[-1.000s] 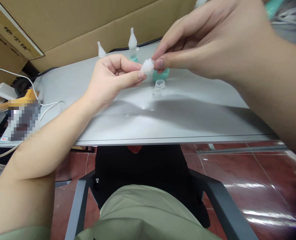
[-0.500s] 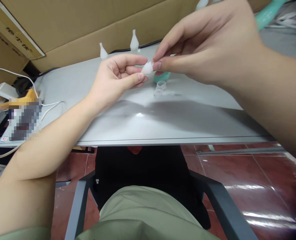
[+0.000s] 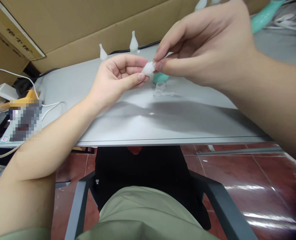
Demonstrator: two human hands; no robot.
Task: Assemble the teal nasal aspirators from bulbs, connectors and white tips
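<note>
A grey tabletop (image 3: 137,128) was backed by a sheet of cardboard (image 3: 87,30), with all places given here from the clear plastic cup (image 3: 160,87). Beyond and to the right of the cup, the right hand (image 3: 208,50) was poised, its thumb and forefinger pinched narrowly on one end of a small white piece; to the cup's left, the left hand (image 3: 110,75) was raised, the piece's other end gripped between thumb and fingers. A rounded green part (image 3: 160,78) was seen just behind the cup. Whether anything was contained in the cup could not be told. Farther back and left, two white nozzles (image 3: 133,43) (image 3: 103,53) were stood tip up. The white piece (image 3: 148,68) was held above and slightly left of the cup, its long axis slanted between the fingertips, neither hand being placed nearer, as both were in contact.
</note>
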